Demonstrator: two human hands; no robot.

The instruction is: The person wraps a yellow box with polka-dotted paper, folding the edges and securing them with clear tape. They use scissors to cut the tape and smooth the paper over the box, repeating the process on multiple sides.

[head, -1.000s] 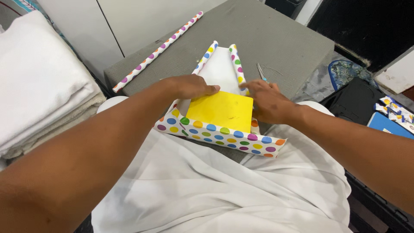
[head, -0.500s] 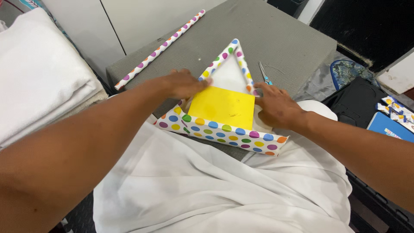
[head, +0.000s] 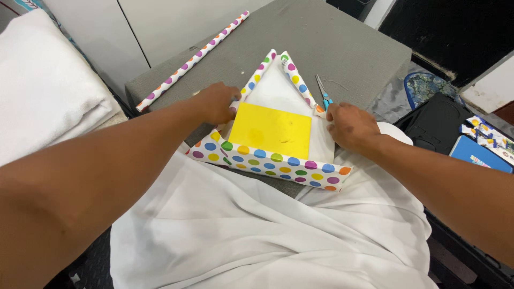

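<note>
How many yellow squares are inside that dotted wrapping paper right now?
1. The yellow square lies flat on the white inside of the dotted wrapping paper, between the left hand and the right hand. Anything beneath it would be hidden.

Bright, even indoor light; soft shadows, sharp focus, slight wide-angle stretch.
</note>
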